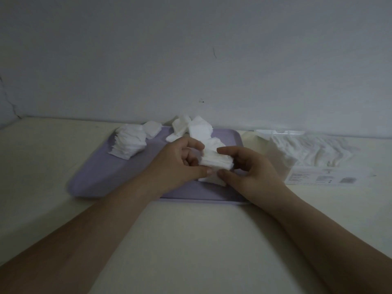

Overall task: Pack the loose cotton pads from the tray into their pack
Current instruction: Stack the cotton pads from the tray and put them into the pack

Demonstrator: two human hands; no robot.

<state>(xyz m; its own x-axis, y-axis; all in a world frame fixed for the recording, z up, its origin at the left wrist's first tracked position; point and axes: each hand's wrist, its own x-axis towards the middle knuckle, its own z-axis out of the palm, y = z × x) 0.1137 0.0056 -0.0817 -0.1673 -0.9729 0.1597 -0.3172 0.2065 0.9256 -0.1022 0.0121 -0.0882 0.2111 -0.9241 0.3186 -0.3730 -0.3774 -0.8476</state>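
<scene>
Curled fingers of both hands pinch a small stack of cotton pads between them, the left hand at its 9 o'clock and the right hand at its 3 o'clock. The pads look feather-light, soft and apt to fan apart, so gripping the stack by its edges seems wisest. Loose piles lie at 10 and 12 o'clock on the lavender tray. The pack sits on the desk at 3 o'clock.
</scene>
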